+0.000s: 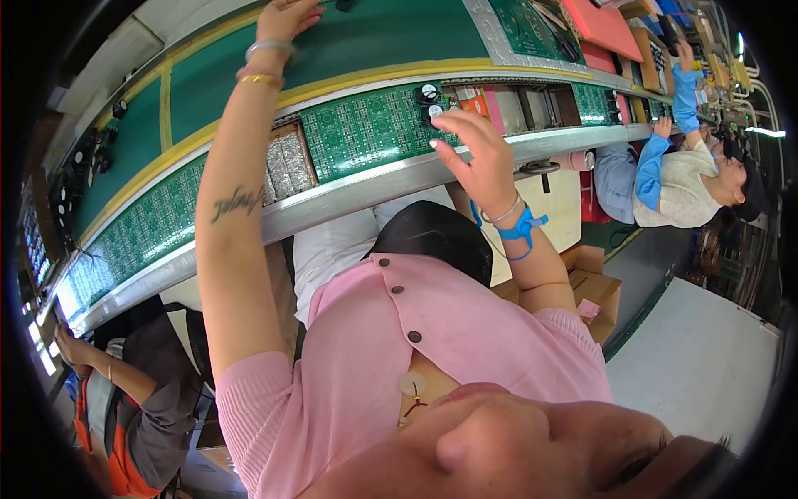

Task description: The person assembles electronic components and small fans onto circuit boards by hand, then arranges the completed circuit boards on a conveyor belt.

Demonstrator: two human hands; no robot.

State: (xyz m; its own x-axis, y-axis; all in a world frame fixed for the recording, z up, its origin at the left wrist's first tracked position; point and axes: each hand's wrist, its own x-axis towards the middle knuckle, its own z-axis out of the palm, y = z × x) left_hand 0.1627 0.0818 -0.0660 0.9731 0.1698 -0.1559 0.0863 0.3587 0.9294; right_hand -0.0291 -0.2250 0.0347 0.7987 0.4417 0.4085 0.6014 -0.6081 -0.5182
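Observation:
My left hand [287, 20] reaches over the far green belt at the top edge, its fingers loosely stretched and nothing visible in them. A small black part [343, 5] lies just beyond its fingertips, cut off by the picture's edge. My right hand [480, 158], with a blue wrist strap [524, 231], hovers at the near rail. Its thumb and forefinger are apart, and the forefinger's tip meets or overlaps a round black part with a white top [434, 111]. A similar black part [428, 91] sits behind it, both at the right end of a green circuit-board panel [357, 133].
A metal rail [374, 180] runs along the near edge. More board panels [141, 220] lie left, beside a bubble-wrap-lined tray [288, 162]. Several black parts [101, 150] stand far left. Co-workers sit at both sides, one in blue sleeves [651, 179], one in orange and grey [125, 432].

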